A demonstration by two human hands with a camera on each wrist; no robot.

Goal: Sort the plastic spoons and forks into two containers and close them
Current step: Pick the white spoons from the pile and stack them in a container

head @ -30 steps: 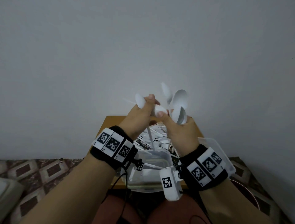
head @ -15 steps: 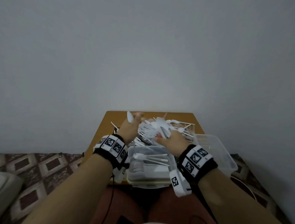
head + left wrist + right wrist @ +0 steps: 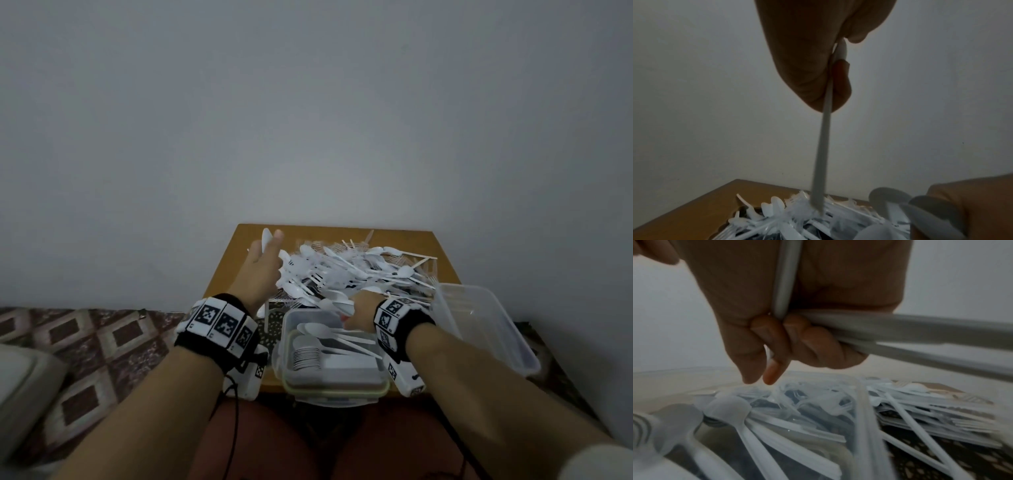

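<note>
Left hand (image 3: pixel 262 265) pinches one white spoon (image 3: pixel 823 146) by the handle, over the left edge of the cutlery pile (image 3: pixel 356 270) on the wooden table (image 3: pixel 226 270). Right hand (image 3: pixel 359 313) grips a bundle of spoons (image 3: pixel 900 331) — held over the near container (image 3: pixel 337 389), which already holds spoons. A second container (image 3: pixel 486 329) sits to the right.

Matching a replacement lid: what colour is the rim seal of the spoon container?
Pale green rim seal, best in the head view.

My left hand (image 3: pixel 262 265) reaches toward eleven o'clock, fingers pinched. My right hand (image 3: pixel 359 310) sits lower at one o'clock, fingers curled tight.
</note>
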